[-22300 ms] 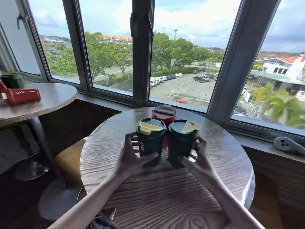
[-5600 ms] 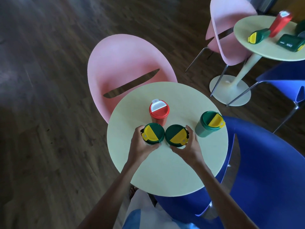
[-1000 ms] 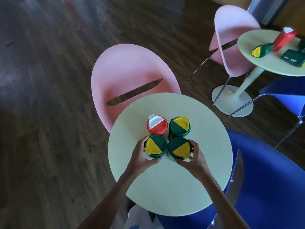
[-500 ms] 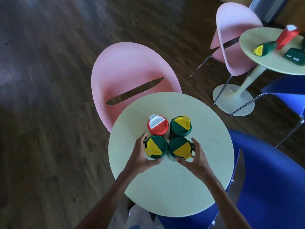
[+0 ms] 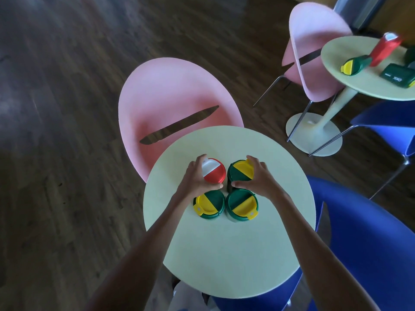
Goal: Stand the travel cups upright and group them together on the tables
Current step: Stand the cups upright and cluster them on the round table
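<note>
Several travel cups stand upright in a tight square on the round pale-green table (image 5: 224,254). My left hand (image 5: 195,178) grips the red cup with a white flap lid (image 5: 216,173) at the back left. My right hand (image 5: 258,179) grips the back green cup with a yellow lid (image 5: 239,170). Two more green cups with yellow lids, the near left cup (image 5: 210,204) and the near right cup (image 5: 242,205), stand untouched just in front.
A pink chair (image 5: 170,104) faces the table's far side and a blue chair (image 5: 370,243) sits at the right. A second round table (image 5: 359,84) at the upper right bears a leaning red cup (image 5: 385,49) and two green cups lying down (image 5: 354,66), (image 5: 397,76).
Both hands have let go of the two near green cups and reached back. They now hold the red cup and the back green cup.
</note>
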A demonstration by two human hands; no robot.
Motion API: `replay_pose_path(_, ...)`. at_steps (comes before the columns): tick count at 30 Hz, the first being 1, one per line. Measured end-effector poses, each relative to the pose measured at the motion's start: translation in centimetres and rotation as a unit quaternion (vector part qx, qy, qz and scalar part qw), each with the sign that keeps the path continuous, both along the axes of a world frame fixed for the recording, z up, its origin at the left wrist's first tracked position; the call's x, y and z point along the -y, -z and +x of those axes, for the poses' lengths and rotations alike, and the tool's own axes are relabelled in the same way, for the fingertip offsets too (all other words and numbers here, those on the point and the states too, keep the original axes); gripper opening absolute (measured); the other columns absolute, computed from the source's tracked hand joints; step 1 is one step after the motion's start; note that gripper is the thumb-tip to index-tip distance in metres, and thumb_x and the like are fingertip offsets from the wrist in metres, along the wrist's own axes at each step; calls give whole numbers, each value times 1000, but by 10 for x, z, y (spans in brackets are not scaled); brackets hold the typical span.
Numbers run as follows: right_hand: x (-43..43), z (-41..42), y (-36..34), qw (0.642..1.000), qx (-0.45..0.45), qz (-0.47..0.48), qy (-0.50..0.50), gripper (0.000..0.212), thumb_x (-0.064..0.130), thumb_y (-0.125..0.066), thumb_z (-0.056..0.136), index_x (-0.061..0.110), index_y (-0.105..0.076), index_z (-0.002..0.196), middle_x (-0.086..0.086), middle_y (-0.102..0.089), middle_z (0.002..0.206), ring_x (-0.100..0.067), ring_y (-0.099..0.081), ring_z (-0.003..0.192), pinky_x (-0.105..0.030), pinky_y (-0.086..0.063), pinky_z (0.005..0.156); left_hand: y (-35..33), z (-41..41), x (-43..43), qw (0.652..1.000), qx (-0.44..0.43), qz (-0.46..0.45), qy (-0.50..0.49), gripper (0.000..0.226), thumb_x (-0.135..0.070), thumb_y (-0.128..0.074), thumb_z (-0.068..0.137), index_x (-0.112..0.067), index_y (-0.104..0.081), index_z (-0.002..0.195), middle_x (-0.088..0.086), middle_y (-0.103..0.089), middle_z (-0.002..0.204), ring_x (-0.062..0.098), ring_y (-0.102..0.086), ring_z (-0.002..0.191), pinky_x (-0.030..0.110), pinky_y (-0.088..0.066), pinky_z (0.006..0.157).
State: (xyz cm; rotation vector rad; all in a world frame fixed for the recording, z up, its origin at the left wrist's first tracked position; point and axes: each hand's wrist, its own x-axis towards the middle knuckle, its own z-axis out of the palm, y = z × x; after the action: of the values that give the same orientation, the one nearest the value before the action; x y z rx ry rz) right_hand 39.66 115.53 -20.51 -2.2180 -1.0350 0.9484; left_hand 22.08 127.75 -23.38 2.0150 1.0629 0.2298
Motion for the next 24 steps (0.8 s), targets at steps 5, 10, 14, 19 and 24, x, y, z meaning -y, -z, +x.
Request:
replay_pose_path(5,-3,-3,5,1000,27,12,4,99,31,-84,67,24,-23,144,-10,-36,143,-28,-39,129,-29,-38,87,1,2,2,999,23,10,-26,91,-38,-87,56,-28,-37,131,3,-47,126,19,-43,110,30,-41,81)
replay_pose_path(10,-3,-1,6,999,41,22,1,96,31,-84,67,22,-26,143,-8,-40,144,-27,-39,129,-31,-39,90,2,2,2,999,22,17,-27,90,-42,-86,54,-29,-38,129,1,-48,126,21,-45,113,33,-46,83)
replay_pose_path(14,-2,2,6,999,41,17,-4,95,33,-84,67,23,-27,142,-7,-41,143,-27,-40,128,-32,-40,91,-1,2,2,999,22,14,-30,91,-40,-87,54,-29,-37,130,1,-48,126,20,-45,112,33,-47,84)
replay_pose_path(19,-2,6,4,999,45,21,-1,94,33,-84,67,24,-27,142,-7,-41,142,-27,-41,126,-30,-39,89,-5,4,2,999,24,17,-25,91,-41,-86,54,-29,-37,130,0,-48,127,19,-45,112,33,-48,83)
replay_pose_path(24,-1,6,8,999,38,13,-1,95,33,-83,67,25,-27,143,-7,-41,142,-27,-41,125,-30,-39,88,-3,4,4,999,26,10,-27,91,-37,-87,55,-27,-38,131,1,-48,125,18,-45,110,32,-45,84)
